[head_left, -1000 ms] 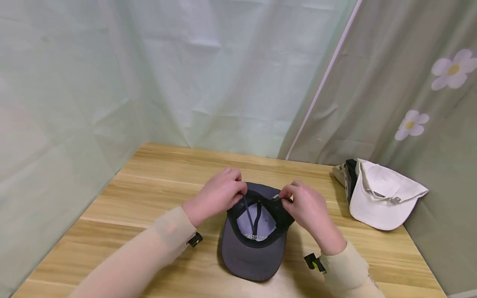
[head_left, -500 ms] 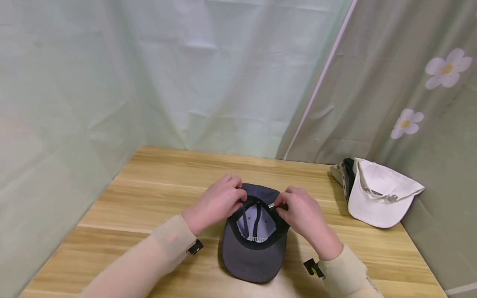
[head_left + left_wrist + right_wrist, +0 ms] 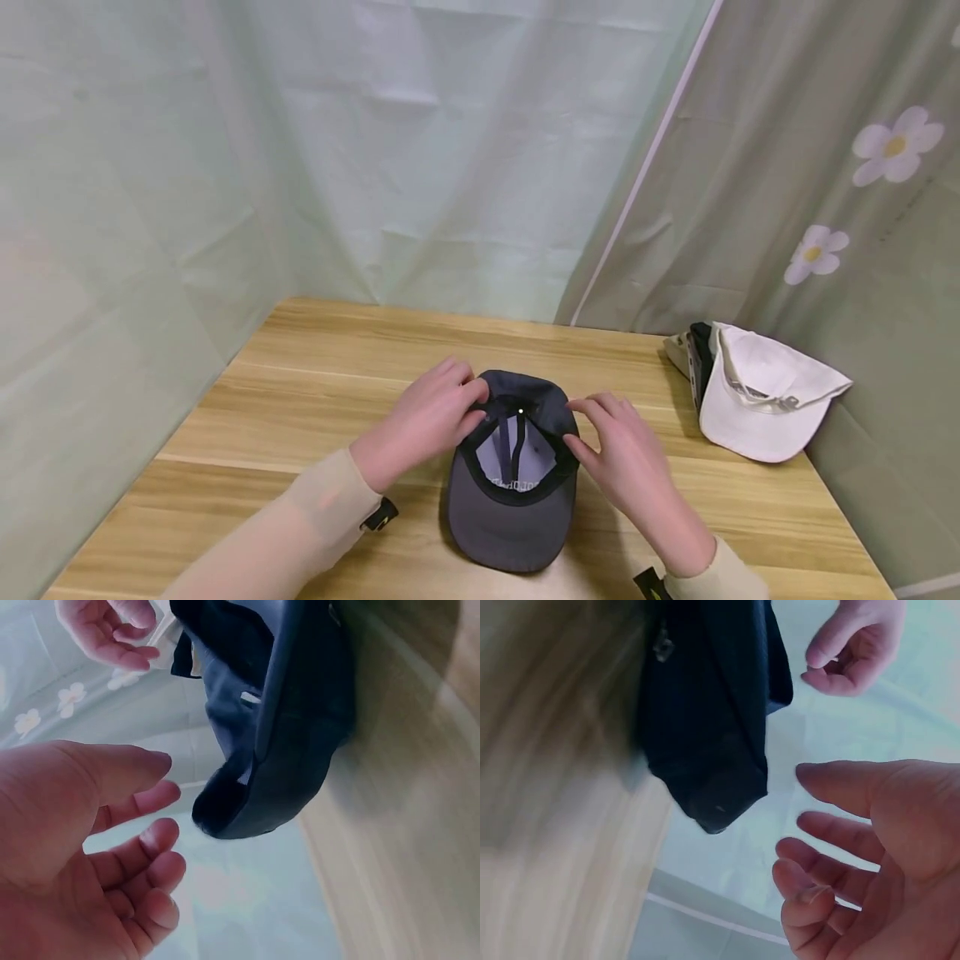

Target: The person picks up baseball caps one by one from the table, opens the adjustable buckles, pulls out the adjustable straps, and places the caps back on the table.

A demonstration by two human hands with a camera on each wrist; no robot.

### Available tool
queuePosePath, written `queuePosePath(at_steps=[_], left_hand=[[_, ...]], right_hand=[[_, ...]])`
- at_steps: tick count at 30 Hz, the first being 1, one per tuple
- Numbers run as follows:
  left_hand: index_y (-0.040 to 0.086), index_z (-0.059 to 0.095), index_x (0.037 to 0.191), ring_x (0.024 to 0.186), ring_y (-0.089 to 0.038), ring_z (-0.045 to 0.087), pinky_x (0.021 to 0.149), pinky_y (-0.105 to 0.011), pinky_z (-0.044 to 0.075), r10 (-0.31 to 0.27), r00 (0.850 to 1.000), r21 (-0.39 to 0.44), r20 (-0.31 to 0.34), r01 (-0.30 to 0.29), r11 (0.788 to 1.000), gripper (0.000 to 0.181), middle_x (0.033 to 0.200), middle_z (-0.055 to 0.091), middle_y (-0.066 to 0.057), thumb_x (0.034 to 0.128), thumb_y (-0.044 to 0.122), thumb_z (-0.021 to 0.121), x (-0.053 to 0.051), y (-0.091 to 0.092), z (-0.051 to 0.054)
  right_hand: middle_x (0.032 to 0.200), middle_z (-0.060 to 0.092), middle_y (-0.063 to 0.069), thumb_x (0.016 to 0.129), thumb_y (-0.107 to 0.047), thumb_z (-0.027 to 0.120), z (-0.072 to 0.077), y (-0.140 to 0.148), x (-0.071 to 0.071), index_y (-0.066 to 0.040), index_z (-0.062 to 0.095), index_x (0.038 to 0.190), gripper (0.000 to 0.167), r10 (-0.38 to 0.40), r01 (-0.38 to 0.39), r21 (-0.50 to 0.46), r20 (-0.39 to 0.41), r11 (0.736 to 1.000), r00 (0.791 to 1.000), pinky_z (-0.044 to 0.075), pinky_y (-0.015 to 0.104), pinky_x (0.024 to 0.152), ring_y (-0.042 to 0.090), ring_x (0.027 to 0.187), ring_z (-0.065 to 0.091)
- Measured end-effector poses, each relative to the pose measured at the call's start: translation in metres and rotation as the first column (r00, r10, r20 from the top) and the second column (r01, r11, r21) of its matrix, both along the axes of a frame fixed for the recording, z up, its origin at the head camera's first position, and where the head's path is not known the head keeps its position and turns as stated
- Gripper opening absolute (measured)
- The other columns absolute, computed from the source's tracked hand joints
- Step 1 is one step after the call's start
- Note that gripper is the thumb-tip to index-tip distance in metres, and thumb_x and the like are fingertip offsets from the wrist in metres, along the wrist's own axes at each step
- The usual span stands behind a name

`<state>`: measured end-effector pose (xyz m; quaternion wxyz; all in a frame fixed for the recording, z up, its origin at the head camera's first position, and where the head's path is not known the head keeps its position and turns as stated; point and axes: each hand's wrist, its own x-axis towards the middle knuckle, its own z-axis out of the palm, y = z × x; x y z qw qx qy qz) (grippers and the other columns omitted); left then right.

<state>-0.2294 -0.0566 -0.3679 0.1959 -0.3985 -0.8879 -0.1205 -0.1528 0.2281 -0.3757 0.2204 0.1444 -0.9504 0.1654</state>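
A dark navy baseball cap [image 3: 512, 535] lies upside down on the table, brim toward me. Its light lining shows mirrored-looking lettering, and its back panel is folded inward. To its left is my left hand [image 3: 420, 425], fingers loosely bent; the left wrist view shows a gap between those fingertips [image 3: 166, 838] and the cap [image 3: 292, 727]. At the right side, my right hand [image 3: 626, 454] has thumb and fingers spread, holding nothing. A small gap parts its thumb from the cap [image 3: 712, 712] in the right wrist view.
Toward the table's [image 3: 360, 350] back right corner stand a white cap [image 3: 765, 433] and, behind it, a black one [image 3: 701, 358] and a beige one [image 3: 677, 350]. Pale curtains [image 3: 480, 167] hang along the back and sides.
Both hands have let go of the cap's back edge and drawn slightly apart. The back panel and strap have folded down into the cap; the right hand's fingers have spread.
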Motion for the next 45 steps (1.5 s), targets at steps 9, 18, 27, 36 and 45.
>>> queuePosePath(at_steps=[9,18,27,36,45], left_hand=[[0.011,0.065,0.09,0.08,-0.025,0.054,0.072,-0.039,0.048,0.099,0.995,-0.018,0.018,-0.098,0.995,0.026,0.083,0.053,-0.002,0.0964,0.022,0.088,0.009,-0.008,-0.005],[0.015,0.062,0.086,0.074,-0.023,0.055,0.067,-0.039,0.048,0.209,0.971,-0.075,0.116,-0.201,0.977,0.034,0.076,0.053,0.002,0.1001,0.035,0.084,0.023,-0.019,-0.013],[0.021,0.059,0.073,0.063,-0.017,0.054,0.061,-0.038,0.046,0.212,0.962,-0.068,0.174,-0.203,0.977,0.041,0.066,0.05,0.009,0.0995,0.041,0.083,0.035,-0.023,-0.025],[0.022,0.054,0.065,0.052,-0.013,0.045,0.053,-0.037,0.04,0.197,0.948,-0.059,0.248,-0.188,0.98,0.047,0.058,0.044,0.009,0.1014,0.036,0.081,0.042,-0.02,-0.034],[0.021,0.056,0.065,0.052,-0.013,0.046,0.052,-0.037,0.039,0.21,0.941,-0.065,0.266,-0.2,0.978,0.047,0.057,0.044,0.008,0.1032,0.036,0.079,0.043,-0.016,-0.04]], right_hand=[[0.108,0.077,0.004,0.096,-0.042,0.088,-0.013,0.012,0.023,-0.009,0.075,0.127,0.048,-0.165,0.164,0.019,0.129,0.986,0.978,0.058,0.047,0.067,0.027,0.09,0.073],[0.09,0.074,-0.009,0.098,-0.064,0.076,-0.021,0.012,0.032,-0.017,0.079,0.106,0.047,-0.228,0.233,0.03,0.367,0.972,0.902,0.052,0.043,0.061,0.013,0.074,0.066],[0.076,0.064,-0.014,0.1,-0.068,0.07,-0.021,0.006,0.036,-0.026,0.077,0.09,0.044,-0.204,0.224,0.018,0.492,0.974,0.846,0.05,0.043,0.069,0.011,0.071,0.059],[0.061,0.05,-0.014,0.102,-0.06,0.072,-0.025,-0.001,0.039,-0.032,0.061,0.068,0.045,-0.115,0.179,-0.077,0.51,0.981,0.853,0.04,0.035,0.064,0.009,0.062,0.048],[0.06,0.055,-0.018,0.104,-0.044,0.075,-0.028,-0.003,0.038,-0.03,0.059,0.066,0.044,-0.079,0.166,-0.127,0.513,0.978,0.855,0.039,0.034,0.061,0.009,0.059,0.048]])
